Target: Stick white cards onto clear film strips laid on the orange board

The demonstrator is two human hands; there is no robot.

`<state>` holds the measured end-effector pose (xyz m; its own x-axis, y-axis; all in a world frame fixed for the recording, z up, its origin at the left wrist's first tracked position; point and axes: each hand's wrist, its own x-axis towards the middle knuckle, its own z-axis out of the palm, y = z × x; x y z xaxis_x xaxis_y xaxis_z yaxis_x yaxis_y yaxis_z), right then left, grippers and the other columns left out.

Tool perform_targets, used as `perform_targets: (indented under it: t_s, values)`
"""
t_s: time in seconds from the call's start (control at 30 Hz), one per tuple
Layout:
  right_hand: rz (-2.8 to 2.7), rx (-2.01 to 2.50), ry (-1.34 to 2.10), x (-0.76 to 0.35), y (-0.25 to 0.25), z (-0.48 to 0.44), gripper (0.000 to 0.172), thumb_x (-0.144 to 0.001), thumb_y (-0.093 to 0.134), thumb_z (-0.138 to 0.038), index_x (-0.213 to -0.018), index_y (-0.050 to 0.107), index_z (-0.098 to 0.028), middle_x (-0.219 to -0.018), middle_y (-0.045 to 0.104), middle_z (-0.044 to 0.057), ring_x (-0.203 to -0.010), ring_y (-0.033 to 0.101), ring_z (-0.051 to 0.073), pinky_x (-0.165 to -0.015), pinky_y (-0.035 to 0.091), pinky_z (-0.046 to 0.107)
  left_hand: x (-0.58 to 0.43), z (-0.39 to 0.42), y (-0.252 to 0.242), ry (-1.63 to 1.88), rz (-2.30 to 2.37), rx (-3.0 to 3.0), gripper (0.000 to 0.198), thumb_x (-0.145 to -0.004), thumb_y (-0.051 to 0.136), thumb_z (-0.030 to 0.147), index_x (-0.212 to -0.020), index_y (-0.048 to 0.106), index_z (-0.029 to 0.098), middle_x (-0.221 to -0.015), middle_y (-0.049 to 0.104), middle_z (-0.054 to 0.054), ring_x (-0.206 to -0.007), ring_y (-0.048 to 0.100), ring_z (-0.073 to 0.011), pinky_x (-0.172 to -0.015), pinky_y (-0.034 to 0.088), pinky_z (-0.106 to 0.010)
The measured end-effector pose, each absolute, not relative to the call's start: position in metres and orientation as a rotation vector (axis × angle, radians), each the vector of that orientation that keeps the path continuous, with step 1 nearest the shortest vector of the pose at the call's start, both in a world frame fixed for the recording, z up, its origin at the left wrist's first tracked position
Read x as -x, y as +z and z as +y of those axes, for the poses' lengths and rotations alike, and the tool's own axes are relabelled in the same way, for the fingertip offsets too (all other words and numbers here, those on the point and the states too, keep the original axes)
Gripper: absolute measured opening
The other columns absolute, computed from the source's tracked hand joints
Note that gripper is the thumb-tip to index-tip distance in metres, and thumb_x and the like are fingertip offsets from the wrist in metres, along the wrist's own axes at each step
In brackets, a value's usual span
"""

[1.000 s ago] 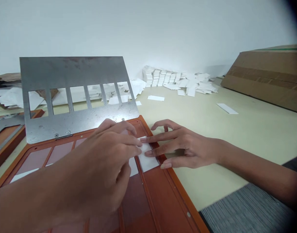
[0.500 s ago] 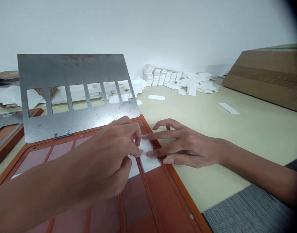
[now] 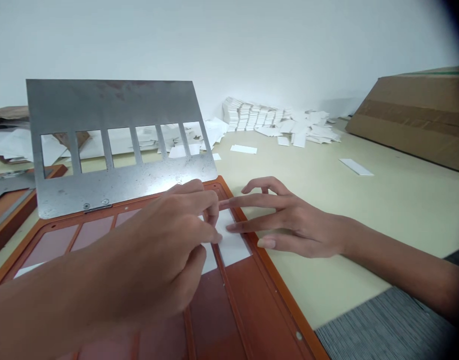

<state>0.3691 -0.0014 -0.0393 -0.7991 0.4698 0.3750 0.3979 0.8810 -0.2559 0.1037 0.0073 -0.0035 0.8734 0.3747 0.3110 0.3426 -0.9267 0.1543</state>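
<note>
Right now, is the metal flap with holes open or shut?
Open: the metal flap stands raised at the far edge of the orange tray.

In the centre, the left hand and right hand are at a white card in an orange tray; a metal plate stands upper left.

Card in tray, plate behind tray, carton at right.
</note>
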Motion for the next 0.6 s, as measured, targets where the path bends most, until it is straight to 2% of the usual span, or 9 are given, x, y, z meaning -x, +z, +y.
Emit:
perform_targets:
  t_s: [0.13, 0.2, 0.33, 0.43, 0.5, 0.6]
  values:
    - [-2.627, 0.629, 0.238, -0.369, -0.037, -0.001, 0.035, -0.105, 0.048, -0.032, -0.124, 0.071, -0.015, -0.144, 0.059, 0.011, -0.140, 0.043, 0.024, -0.122, 0.025, 0.049, -0.099, -0.014, -0.013, 0.682, 0.528, -2.992, 0.043, -0.078, 0.044, 0.005, -0.106, 0.071, 0.024, -0.106, 0.070, -0.006, -0.096, 0.064, -0.0249, -0.077, 0.053, -0.039]
    - [-2.632, 0.616, 0.239, -0.368, -0.036, -0.001, 0.034, -0.106, 0.048, -0.030, -0.125, 0.071, -0.015, -0.145, 0.058, 0.011, -0.140, 0.045, 0.023, -0.122, 0.024, 0.049, -0.098, -0.020, -0.017, 0.796, 0.484, -3.011, 0.047, -0.074, 0.043, 0.005, -0.109, 0.069, 0.023, -0.102, 0.072, -0.007, -0.091, 0.064, -0.0252, -0.074, 0.052, -0.039]
    - [-2.637, 0.603, 0.226, -0.363, -0.035, 0.002, 0.034, -0.106, 0.048, -0.031, -0.123, 0.071, -0.013, -0.153, 0.050, 0.012, -0.141, 0.045, 0.022, -0.124, 0.022, 0.047, -0.099, -0.018, -0.019, 0.766, 0.449, -2.967, 0.039, -0.066, 0.044, 0.007, -0.090, 0.070, 0.025, -0.081, 0.069, -0.005, -0.070, 0.058, -0.0227, -0.060, 0.048, -0.037]
    - [-2.651, 0.604, 0.234, -0.357, -0.033, 0.005, 0.036, -0.106, 0.048, -0.031, -0.125, 0.070, -0.012, -0.155, 0.046, 0.012, -0.146, 0.038, 0.023, -0.125, 0.019, 0.047, -0.100, -0.015, -0.015, 0.689, 0.471, -2.966, 0.040, -0.066, 0.045, 0.009, -0.092, 0.071, 0.025, -0.078, 0.067, -0.005, -0.071, 0.057, -0.0244, -0.064, 0.050, -0.039]
    - [-2.652, 0.579, 0.270, -0.355, -0.032, 0.005, 0.035, -0.105, 0.048, -0.033, -0.117, 0.074, -0.012, -0.154, 0.049, 0.011, -0.146, 0.037, 0.024, -0.125, 0.017, 0.046, -0.102, -0.014, -0.013, 0.672, 0.469, -2.986, 0.038, -0.068, 0.046, 0.010, -0.092, 0.071, 0.024, -0.077, 0.067, -0.006, -0.075, 0.057, -0.0259, -0.069, 0.051, -0.040]
    - [-2.617, 0.536, 0.336, -0.356, -0.033, 0.004, 0.035, -0.105, 0.049, -0.034, -0.114, 0.076, -0.013, -0.151, 0.052, 0.011, -0.146, 0.037, 0.024, -0.125, 0.017, 0.046, -0.105, -0.015, -0.013, 0.618, 0.486, -2.989, 0.027, -0.073, 0.046, 0.012, -0.080, 0.069, 0.025, -0.074, 0.065, -0.006, -0.073, 0.055, -0.0251, -0.070, 0.051, -0.040]
